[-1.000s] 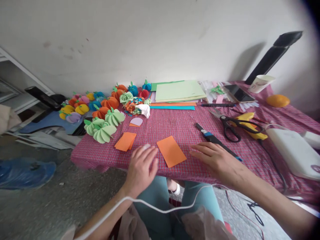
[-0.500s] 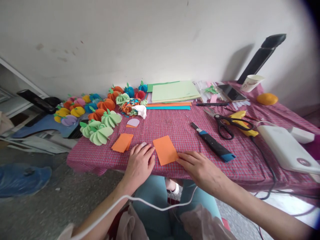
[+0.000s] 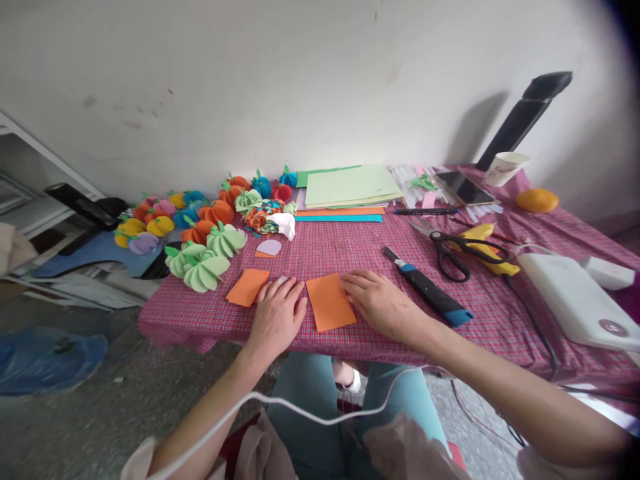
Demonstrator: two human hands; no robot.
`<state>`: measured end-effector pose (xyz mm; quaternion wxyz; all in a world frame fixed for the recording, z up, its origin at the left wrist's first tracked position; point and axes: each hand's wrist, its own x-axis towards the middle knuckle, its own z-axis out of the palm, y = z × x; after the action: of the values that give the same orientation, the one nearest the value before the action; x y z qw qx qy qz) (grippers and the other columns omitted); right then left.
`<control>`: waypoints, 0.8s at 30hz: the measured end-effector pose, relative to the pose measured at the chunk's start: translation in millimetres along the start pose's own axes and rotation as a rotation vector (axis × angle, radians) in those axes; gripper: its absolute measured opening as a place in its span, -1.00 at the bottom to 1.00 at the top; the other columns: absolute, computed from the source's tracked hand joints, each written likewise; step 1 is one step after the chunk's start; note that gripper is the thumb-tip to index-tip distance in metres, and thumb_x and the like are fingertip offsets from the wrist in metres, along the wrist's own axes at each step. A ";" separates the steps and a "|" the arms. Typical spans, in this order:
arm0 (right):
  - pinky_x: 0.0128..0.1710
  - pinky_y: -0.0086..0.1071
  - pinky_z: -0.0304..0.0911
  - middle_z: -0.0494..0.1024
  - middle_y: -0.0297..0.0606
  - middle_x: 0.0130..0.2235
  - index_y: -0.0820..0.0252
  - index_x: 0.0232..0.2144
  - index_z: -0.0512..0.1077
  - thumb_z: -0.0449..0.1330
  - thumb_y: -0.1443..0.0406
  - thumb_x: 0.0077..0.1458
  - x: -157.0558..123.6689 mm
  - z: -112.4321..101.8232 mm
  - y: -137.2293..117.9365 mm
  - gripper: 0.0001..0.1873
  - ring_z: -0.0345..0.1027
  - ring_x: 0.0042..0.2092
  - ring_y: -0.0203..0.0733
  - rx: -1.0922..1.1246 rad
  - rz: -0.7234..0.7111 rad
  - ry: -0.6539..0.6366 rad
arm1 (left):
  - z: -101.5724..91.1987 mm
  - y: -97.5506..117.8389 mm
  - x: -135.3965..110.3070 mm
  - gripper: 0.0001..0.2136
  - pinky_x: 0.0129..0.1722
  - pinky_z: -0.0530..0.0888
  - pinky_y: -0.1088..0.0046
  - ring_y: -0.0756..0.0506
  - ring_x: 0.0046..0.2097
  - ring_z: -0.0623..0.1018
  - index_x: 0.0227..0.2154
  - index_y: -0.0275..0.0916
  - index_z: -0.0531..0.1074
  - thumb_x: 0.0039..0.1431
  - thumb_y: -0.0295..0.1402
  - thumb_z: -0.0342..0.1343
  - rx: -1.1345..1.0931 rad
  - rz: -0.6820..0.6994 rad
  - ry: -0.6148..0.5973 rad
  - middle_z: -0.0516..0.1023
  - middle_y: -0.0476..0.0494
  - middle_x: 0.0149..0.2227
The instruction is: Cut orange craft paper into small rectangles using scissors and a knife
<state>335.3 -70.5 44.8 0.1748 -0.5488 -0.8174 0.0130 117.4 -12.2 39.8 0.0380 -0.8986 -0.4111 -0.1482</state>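
A rectangular piece of orange paper [image 3: 331, 303] lies flat near the table's front edge, between my hands. Fingers stretched out, my right hand [image 3: 377, 300] touches its upper right edge. My left hand [image 3: 277, 310] rests open on the cloth just left of the paper, fingers extended and lightly curved. A small whitish thing shows at those fingertips, too little of it to name. Left of that hand sits a small pile of orange paper pieces [image 3: 247, 288]. Behind it lies a rounded lilac paper piece [image 3: 269, 247] over an orange one.
On the checked tablecloth [image 3: 330, 247] lie a utility knife [image 3: 430, 293], black-handled scissors [image 3: 450, 248] and a white device [image 3: 575, 300] at right. Green paper sheets [image 3: 350, 187] are stacked behind. Paper pumpkins [image 3: 203, 267] crowd the left. A paper cup [image 3: 505, 169] stands far right.
My right hand has moved from the orange paper's lower right corner up to its upper right edge. My left hand stays in nearly the same spot.
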 end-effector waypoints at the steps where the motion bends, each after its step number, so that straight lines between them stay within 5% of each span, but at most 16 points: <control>1: 0.00 -0.18 0.12 0.35 -0.15 0.02 0.27 -0.03 0.29 -0.09 0.36 0.14 3.1 3.6 1.4 -0.64 0.12 0.05 -0.10 -0.005 0.015 -0.004 | 0.3 1.2 0.9 -0.66 0.07 0.11 0.13 -0.19 0.07 0.25 -0.03 -0.22 0.30 0.17 -0.27 -0.16 0.002 -0.002 -0.006 0.37 -0.17 0.00; 7: 0.00 -0.13 0.09 0.26 -0.08 0.08 0.32 0.04 0.20 -0.02 0.20 0.10 7.3 15.8 1.5 -0.52 0.06 0.08 -0.02 -0.043 0.148 -0.016 | 3.2 4.5 2.9 -0.57 0.07 0.09 0.10 -0.22 0.09 0.22 0.02 -0.23 0.24 0.14 -0.14 -0.15 0.009 -0.005 -0.028 0.31 -0.21 0.05; 15: 0.00 -0.12 0.06 0.20 -0.15 0.12 0.26 0.07 0.16 -0.10 0.21 0.14 5.9 16.6 -0.7 -0.54 0.02 0.09 -0.01 -0.091 0.151 -0.033 | 6.4 4.0 2.4 -0.57 0.07 0.10 0.08 -0.24 0.11 0.19 0.02 -0.23 0.24 0.13 -0.14 -0.14 -0.003 -0.010 -0.038 0.27 -0.22 0.08; 24: -0.03 -0.12 0.07 0.20 -0.11 0.11 0.21 0.07 0.16 -0.15 0.24 0.16 5.6 17.2 -4.0 -0.56 0.02 0.09 0.01 -0.175 0.106 -0.044 | 0.6 -2.2 -5.7 -0.57 0.10 0.07 0.08 -0.21 0.14 0.17 0.08 -0.28 0.14 0.13 -0.33 -0.11 -0.031 0.005 -0.016 0.24 -0.22 0.10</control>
<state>324.7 -64.1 31.0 0.1071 -0.6042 -0.7888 -0.0372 112.3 -14.7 37.4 0.0212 -0.9012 -0.4071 -0.1471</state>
